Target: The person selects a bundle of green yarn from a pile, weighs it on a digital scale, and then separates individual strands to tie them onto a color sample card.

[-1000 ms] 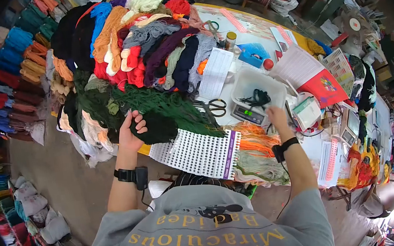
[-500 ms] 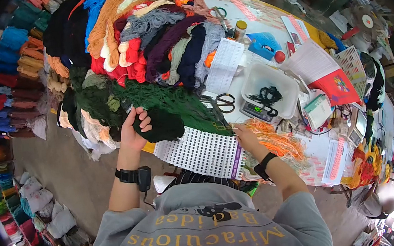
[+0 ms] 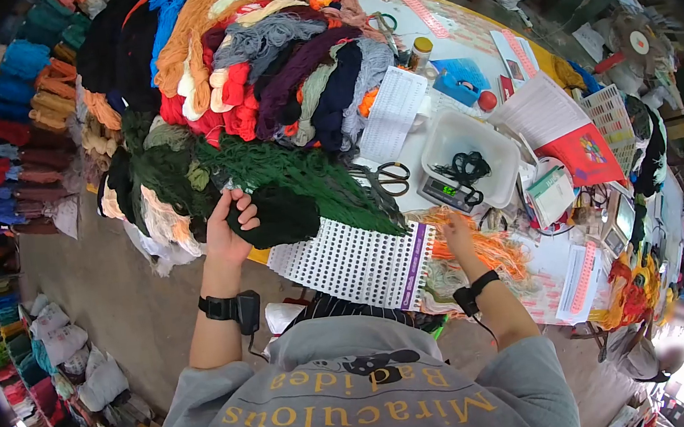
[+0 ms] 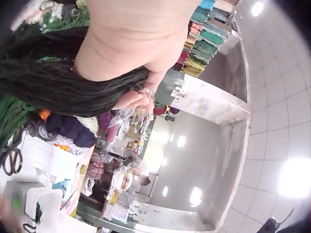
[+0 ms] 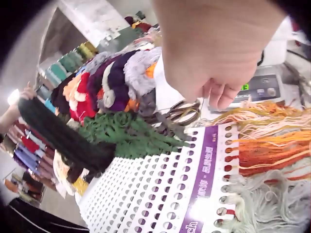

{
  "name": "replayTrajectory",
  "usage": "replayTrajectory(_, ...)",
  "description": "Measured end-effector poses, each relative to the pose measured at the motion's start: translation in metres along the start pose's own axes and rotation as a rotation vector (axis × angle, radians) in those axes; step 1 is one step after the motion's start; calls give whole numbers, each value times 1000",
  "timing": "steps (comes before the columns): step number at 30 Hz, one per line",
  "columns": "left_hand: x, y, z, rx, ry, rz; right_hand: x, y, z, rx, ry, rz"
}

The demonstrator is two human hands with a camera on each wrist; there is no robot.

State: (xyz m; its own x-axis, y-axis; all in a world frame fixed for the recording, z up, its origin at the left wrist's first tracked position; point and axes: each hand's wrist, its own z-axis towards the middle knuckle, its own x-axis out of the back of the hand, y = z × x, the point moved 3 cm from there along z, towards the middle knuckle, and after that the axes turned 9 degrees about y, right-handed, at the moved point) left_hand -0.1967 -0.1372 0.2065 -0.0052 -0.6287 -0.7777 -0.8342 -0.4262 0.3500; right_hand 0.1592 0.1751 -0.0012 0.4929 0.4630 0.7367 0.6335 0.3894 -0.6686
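My left hand [image 3: 228,226] grips one end of a very dark green yarn skein [image 3: 279,215], its fingers curled round it. The skein hangs across the near table edge, over a white punched card [image 3: 339,264] with a purple strip. Beyond it, looser green yarn [image 3: 303,171] spreads out. Over orange and pale thread strands [image 5: 272,150] tied in the card's holes is my right hand [image 3: 459,238]. Its fingers are curled in the right wrist view, with a thin strand [image 5: 202,104] at the fingertips. A small digital scale [image 5: 265,92] sits just beyond that hand.
A tall heap of coloured yarn skeins [image 3: 282,60] covers the far left of the table. Scissors [image 3: 394,179] lie beside a white plastic bin [image 3: 512,152] with dark yarn in it. Papers, a red folder [image 3: 575,151] and a blue tape dispenser [image 3: 457,78] are further right.
My right hand has come from beside the scale to the card's edge and then slightly right, over the orange strands. The left hand keeps its grip on the dark skein.
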Motion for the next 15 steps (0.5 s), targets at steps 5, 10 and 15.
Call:
replayTrajectory(5,-9,-10,-1,36,-29,10,49,161,-31,-291,99,-197)
replayTrajectory(10,-22,-27,-7,91,-63,37,104,273,-106,-661,162,126)
replayTrajectory(15,-39,-69,-18,148,-49,206,95,129,-84,-492,147,336)
